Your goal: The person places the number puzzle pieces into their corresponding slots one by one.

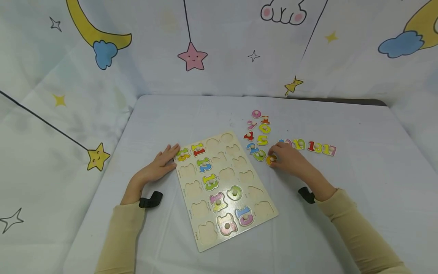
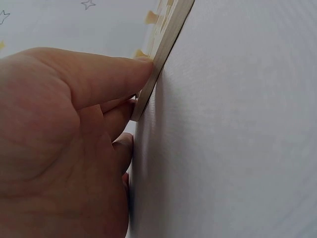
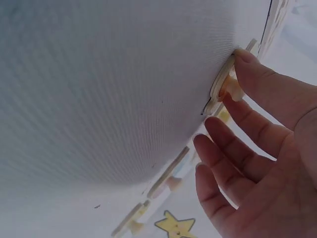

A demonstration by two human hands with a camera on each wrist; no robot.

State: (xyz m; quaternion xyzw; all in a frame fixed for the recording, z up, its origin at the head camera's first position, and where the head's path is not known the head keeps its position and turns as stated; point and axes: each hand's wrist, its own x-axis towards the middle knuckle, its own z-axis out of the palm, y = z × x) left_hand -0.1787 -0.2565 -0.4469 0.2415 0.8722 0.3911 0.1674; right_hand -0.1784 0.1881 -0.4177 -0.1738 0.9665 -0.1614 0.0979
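A wooden number puzzle board (image 1: 187,192) lies on the table in front of me, several coloured number pieces (image 1: 210,182) seated in it. My left hand (image 1: 169,154) lies flat at the board's far-left corner beside the 16 piece (image 1: 183,154). In the left wrist view this left hand (image 2: 141,84) presses its thumb against the board's edge (image 2: 171,32). My right hand (image 1: 278,156) is right of the board on a loose yellow number piece (image 1: 271,160). In the right wrist view the right hand (image 3: 234,79) pinches that knobbed yellow piece (image 3: 218,87) between thumb and forefinger, other fingers spread.
Loose number pieces lie in a cluster (image 1: 258,133) beyond the board's right corner and in a row (image 1: 315,147) farther right. A pale cloth (image 1: 359,182) covers the table. A printed star-and-moon backdrop (image 1: 191,57) hangs behind and at both sides.
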